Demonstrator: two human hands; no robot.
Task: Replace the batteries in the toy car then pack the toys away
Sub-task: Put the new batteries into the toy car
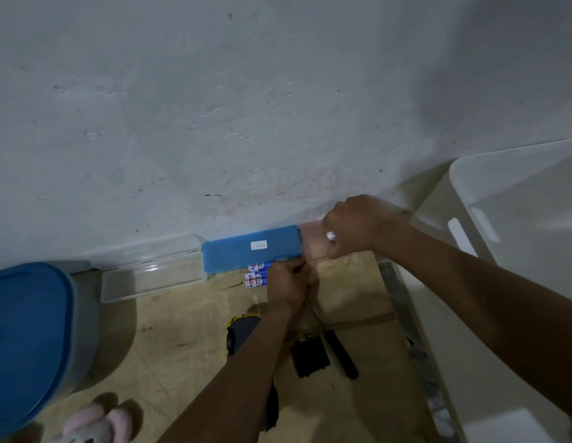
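Note:
Several blue-and-white batteries [256, 276] lie side by side on the wooden table [182, 330], just in front of a blue box lid [251, 247] by the wall. My left hand [288, 284] is curled over their right ends and grips them. My right hand [355, 228] is a fist above a pink translucent box [312, 243] and pinches a small battery [331, 235], only its pale end showing. The yellow-and-black toy car [241, 330] lies partly hidden under my left forearm. A black battery cover [310, 356] and a black screwdriver [340, 353] lie beside it.
A clear plastic tray [150, 276] leans at the wall on the left. A grey bin with a blue lid [29, 340] stands at the far left. A large white storage bin [514, 251] fills the right. A pink plush toy [93, 423] lies at the bottom left.

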